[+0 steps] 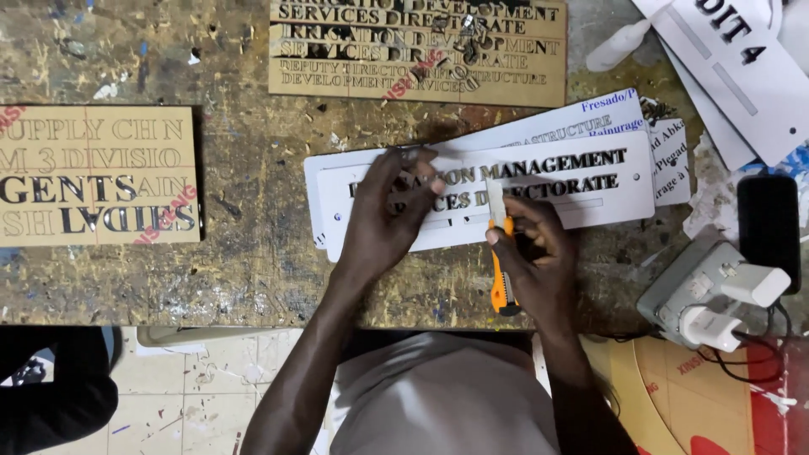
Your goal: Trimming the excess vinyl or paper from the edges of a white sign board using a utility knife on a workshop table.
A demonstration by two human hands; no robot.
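Two hands: both work on one white sign [539,181] near the front edge of the tabletop [253,270], right of its middle.
Hidden: left hand [383,219] covers the sign's left end and the first letters of both text rows; right hand [535,253] covers part of the sign's lower edge.
Hard to make out: whether the blade tip touches the sign's face; what the left fingertips hold down.
Cut off: a second white sheet [742,67] runs out of view at the back right corner.
Left hand: fingers bent and bunched, tips pressed on the sign.
Right hand: closed around an orange knife [500,270], blade pointing away from the person, over the sign's middle.
Sign: long, white, black raised lettering in two rows, lying on more white sheets, tilted slightly up to the right.
Back edge: a brown board [417,50] with cut-out lettering.
Left edge: another brown board [97,173].
Right edge: a socket block [683,291] with white plugs, beside a black phone [767,223].
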